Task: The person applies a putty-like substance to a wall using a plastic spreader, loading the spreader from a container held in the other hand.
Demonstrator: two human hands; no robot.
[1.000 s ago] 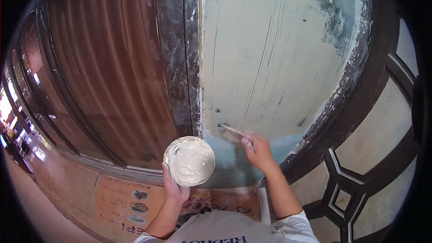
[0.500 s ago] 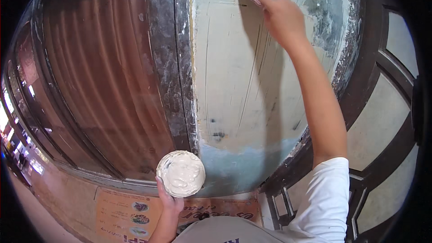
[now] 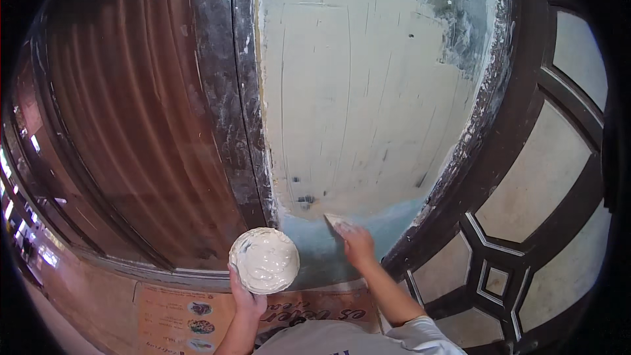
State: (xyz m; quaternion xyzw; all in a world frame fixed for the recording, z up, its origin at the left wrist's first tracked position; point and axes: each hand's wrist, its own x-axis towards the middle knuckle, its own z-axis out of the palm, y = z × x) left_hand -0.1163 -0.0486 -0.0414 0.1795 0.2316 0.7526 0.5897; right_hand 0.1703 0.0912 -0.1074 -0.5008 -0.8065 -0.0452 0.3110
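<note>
A round tub of creamy white filler (image 3: 264, 261) rests in my left hand (image 3: 246, 296), whose thumb lies along the tub's left side. Low on the wall, my right hand (image 3: 357, 243) is closed round a small, pale-edged scraper (image 3: 332, 219); its handle is hidden by the fingers. The blade meets the wall panel (image 3: 322, 92) near the lower edge of the cream coat, just above a blue-green strip (image 3: 309, 240). Thin vertical lines and several dark spots mark the coat. Toward the upper right, bare grey patches (image 3: 460, 26) show.
At left, a dark-framed window (image 3: 131, 125) has reddish-brown folds behind it. A worn dark post (image 3: 230, 92) borders the panel. A dark wooden door with pale panels (image 3: 532, 164) stands at right. An orange printed banner (image 3: 177, 319) lies below.
My right hand has come down with the scraper from the top of the panel to its lower part. My left hand still holds the tub in nearly the same place.
</note>
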